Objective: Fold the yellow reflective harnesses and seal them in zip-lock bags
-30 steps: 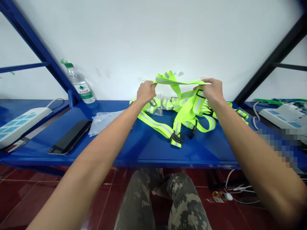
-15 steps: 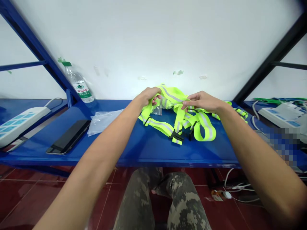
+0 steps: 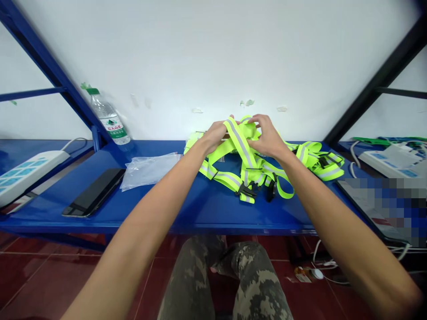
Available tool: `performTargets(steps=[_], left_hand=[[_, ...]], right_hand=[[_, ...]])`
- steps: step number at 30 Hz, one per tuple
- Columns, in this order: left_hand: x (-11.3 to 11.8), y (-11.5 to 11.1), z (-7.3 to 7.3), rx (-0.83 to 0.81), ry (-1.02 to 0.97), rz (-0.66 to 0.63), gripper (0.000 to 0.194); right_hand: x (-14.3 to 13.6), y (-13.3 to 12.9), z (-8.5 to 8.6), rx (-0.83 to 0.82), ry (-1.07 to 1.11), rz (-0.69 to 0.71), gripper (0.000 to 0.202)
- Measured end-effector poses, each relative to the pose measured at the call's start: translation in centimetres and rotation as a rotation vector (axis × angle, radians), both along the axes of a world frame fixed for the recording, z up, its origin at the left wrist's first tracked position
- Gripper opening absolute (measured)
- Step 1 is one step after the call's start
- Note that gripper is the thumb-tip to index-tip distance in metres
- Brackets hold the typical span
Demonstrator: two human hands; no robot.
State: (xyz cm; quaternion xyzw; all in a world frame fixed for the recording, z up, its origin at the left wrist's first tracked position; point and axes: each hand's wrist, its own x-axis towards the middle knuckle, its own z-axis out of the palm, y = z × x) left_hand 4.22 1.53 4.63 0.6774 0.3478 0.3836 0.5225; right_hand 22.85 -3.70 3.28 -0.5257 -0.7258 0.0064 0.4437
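Both hands are on a neon-yellow reflective strap harness [image 3: 240, 141] with silver stripes, lifted partly off the blue table. My left hand [image 3: 216, 133] is closed around a strap at the harness's left side. Thumb and fingers of my right hand [image 3: 266, 135] grip the bunched straps at upper right. A black buckle [image 3: 247, 191] and lower straps hang down onto the tabletop. More yellow strapping [image 3: 320, 162] with black buckles is heaped right of my right wrist, and some lies behind my left hand. The fingertips are partly hidden by the webbing.
On the blue table [image 3: 200, 218], clear plastic bags [image 3: 150, 169] and a black phone [image 3: 95, 192] lie to the left. A water bottle [image 3: 111, 118] leans at the back left. White power strips [image 3: 31, 171] sit at the sides; a dark-edged tablet-like device [image 3: 363, 209] lies at right.
The held straps have been raised and bunched. My right hand has moved left and up, closer to my left hand, uncovering more of the strapping at right.
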Motion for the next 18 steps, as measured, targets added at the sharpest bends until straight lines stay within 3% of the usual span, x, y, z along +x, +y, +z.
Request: performTargets(steps=[5, 10, 13, 15, 18], left_hand=[[-0.5, 0.0, -0.3, -0.023, -0.052, -0.051, 0.043], [-1.1, 0.3, -1.2, 0.114, 0.099, 0.081, 0.041], [-0.8, -1.4, -1.8, 0.394, 0.273, 0.375, 0.047], [-0.1, -3.3, -2.2, 0.558, 0.316, 0.537, 0.042], [1.0, -6.1, -2.7, 0.557, 0.343, 0.461, 0.051]], right_hand=[[-0.1, 0.2, 0.4, -0.124, -0.207, 0.082, 0.024], [0.8, 1.2, 0.8, -0.037, -0.150, -0.128, 0.030], [1.5, 2.6, 1.0, 0.069, 0.004, -0.229, 0.031], [1.8, 3.4, 1.3, 0.136, 0.092, -0.258, 0.033], [1.7, 3.7, 2.4, 0.206, 0.211, -0.317, 0.033]])
